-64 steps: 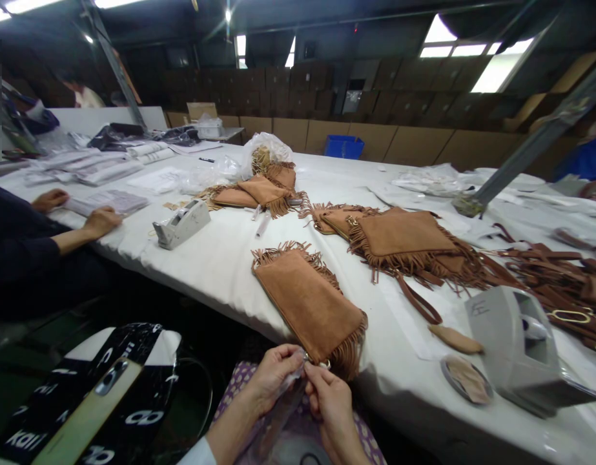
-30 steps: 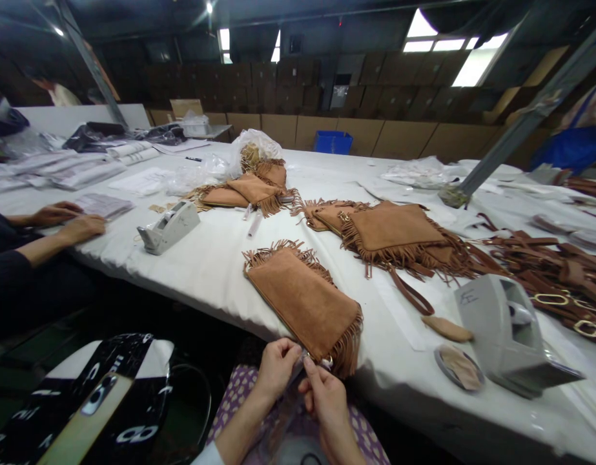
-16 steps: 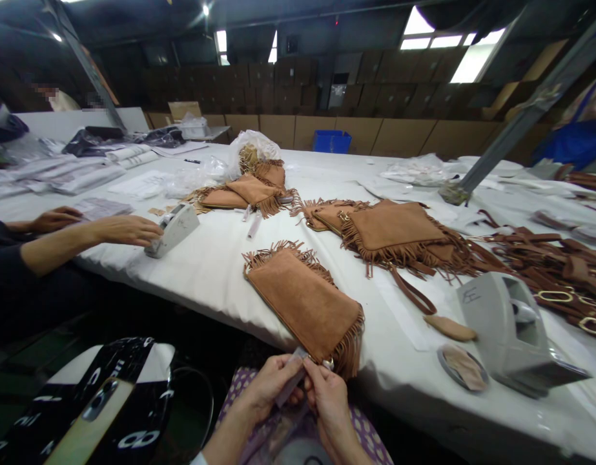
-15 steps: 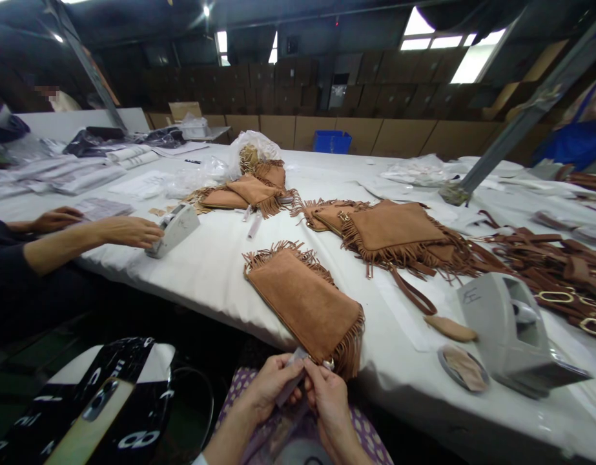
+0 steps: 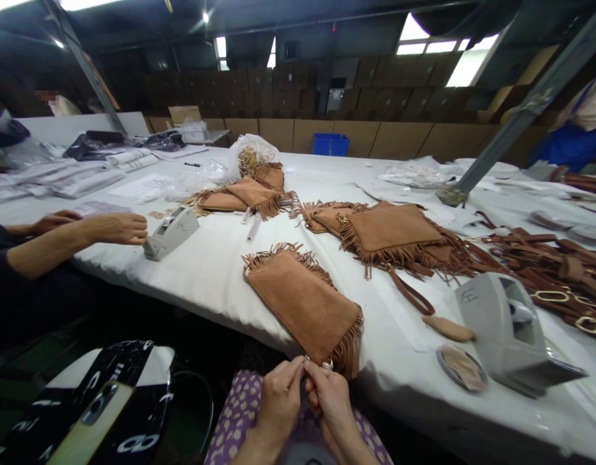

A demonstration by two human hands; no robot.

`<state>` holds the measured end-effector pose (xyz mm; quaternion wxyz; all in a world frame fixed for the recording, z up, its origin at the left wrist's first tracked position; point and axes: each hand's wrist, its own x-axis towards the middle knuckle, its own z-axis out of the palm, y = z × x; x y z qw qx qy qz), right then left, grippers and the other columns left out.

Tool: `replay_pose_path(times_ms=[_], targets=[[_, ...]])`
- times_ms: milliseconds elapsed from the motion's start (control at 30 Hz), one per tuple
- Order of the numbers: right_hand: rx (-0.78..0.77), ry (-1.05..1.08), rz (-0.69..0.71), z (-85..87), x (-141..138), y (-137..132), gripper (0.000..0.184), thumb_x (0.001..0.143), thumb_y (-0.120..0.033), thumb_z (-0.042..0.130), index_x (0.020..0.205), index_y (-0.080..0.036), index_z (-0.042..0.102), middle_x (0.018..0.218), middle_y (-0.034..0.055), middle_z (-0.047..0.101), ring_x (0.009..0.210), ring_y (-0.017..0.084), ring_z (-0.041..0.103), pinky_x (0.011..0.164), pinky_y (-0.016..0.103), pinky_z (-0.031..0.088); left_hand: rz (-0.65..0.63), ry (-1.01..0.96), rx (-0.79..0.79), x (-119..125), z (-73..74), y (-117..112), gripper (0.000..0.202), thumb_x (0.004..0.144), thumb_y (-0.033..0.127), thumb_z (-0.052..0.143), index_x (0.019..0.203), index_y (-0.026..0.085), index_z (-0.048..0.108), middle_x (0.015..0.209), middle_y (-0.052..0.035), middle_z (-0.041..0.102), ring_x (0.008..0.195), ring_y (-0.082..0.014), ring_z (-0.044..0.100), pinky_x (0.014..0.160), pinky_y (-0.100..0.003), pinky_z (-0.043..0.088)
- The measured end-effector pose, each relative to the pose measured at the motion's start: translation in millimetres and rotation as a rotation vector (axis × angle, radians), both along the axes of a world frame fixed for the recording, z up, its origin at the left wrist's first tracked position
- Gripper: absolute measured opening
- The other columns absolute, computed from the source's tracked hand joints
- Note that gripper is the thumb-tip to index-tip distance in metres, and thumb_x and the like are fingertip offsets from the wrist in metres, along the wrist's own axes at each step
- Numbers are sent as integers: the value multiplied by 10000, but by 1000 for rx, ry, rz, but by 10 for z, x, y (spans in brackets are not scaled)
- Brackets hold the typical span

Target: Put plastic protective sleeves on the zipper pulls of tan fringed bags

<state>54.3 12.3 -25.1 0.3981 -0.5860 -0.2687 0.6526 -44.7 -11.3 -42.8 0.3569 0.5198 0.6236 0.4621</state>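
Both together: left hand [image 5: 278, 403], right hand [image 5: 330, 400] pinching metal ring [image 5: 327, 364] | fringed suede pouch [image 5: 300, 316] at white table [image 5: 205, 284] edge

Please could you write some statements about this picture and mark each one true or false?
1. The left hand and right hand are at a corner of the nearest fringed bag. True.
2. The right hand holds scissors. False: its fingers are at a small metal ring.
3. A co-worker's hand is beside a small tape dispenser. True.
4. The blue bin stands on the white table. False: it is beyond the table, before cardboard boxes.
5. The brown straps lie at the table's left. False: they lie at the right.
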Motion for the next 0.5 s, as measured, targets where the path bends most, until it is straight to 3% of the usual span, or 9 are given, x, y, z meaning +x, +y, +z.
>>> replay_pose_path(times_ms=[167,333,500], targets=[[-45,62,21,10,2,-4,399,610,-466,677,418,-170,491,258,-63,352,234,31,242,282,172,147,-197,252,158,-88,-171,-189,438,933,207,349,1330,206,534,907,-152,667,813,-231,628,750,-311,469],[-104,175,15,37,23,-10,352,654,-454,647,521,-136,575,401,3,541,266,57,390,281,168,227,-267,552,221,-199,-206,-210,510,881,87,353,1366,173,484,875,-148,650,723,-212,617,619,-278,473],[-25,84,82,-13,5,-19,471,602,-549,720,447,-147,529,278,-38,413,238,38,304,280,165,190,-291,555,311,-202,-210,-232,553,876,47,321,1414,153,390,911,-134,656,799,-203,640,683,-281,523]])
